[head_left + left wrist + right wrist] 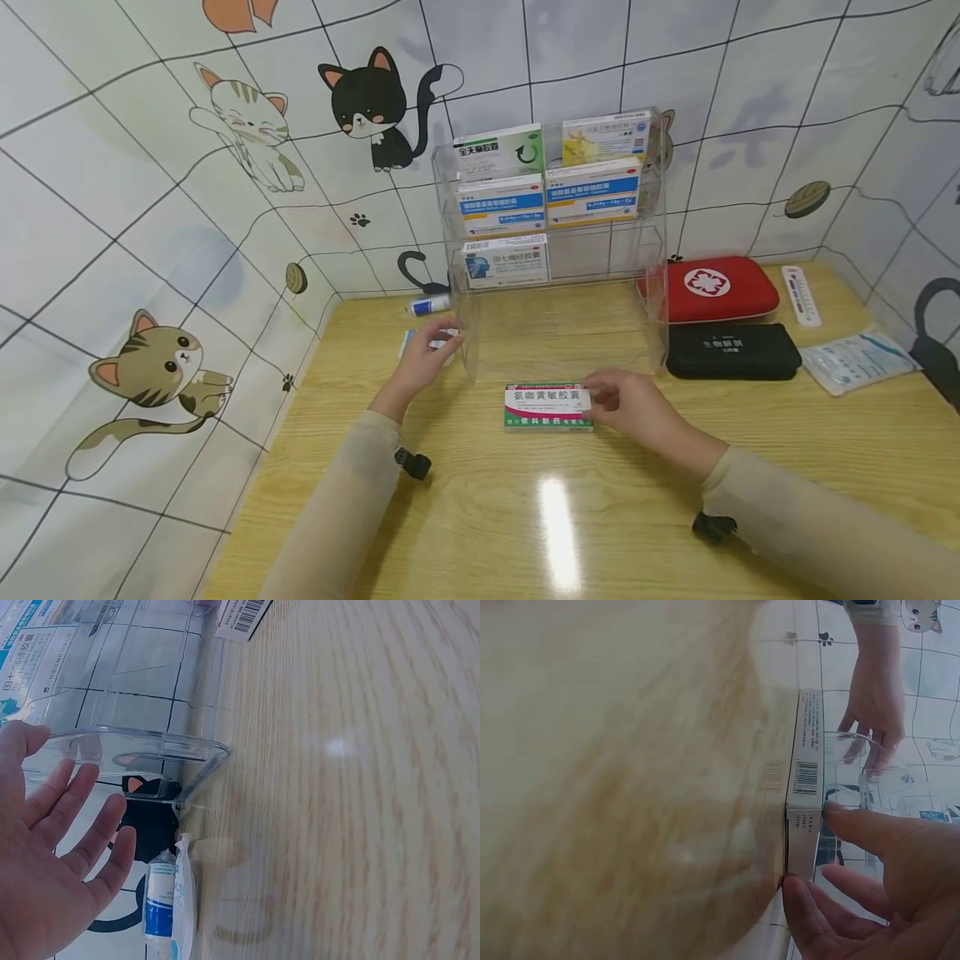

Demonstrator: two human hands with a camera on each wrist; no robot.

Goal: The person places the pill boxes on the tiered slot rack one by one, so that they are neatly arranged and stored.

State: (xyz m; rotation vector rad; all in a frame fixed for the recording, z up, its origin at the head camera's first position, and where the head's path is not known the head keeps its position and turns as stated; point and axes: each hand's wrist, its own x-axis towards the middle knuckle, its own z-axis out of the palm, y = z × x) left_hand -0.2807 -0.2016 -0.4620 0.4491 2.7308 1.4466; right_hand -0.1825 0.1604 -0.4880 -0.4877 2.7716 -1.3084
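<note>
A flat green, white and magenta medicine box [547,408] lies face up on the table in front of the clear acrylic rack [555,333]. My right hand [633,410] pinches its right end; in the right wrist view the thumb [855,825] is on the upper edge and a fingertip [795,892] is at the lower corner. My left hand [423,362] is beside the rack's lower left side, its fingers loosely spread and holding nothing. In the left wrist view, its thumb [30,739] overlaps the rack's edge.
Several medicine boxes [501,208] stand on the rack's upper tiers; the lowest tier shows bare. To the right lie a red first-aid case [738,292], a black case [731,354], a thermometer pack [801,296] and a plastic packet [858,358]. A blue-and-white tube [430,305] lies at left.
</note>
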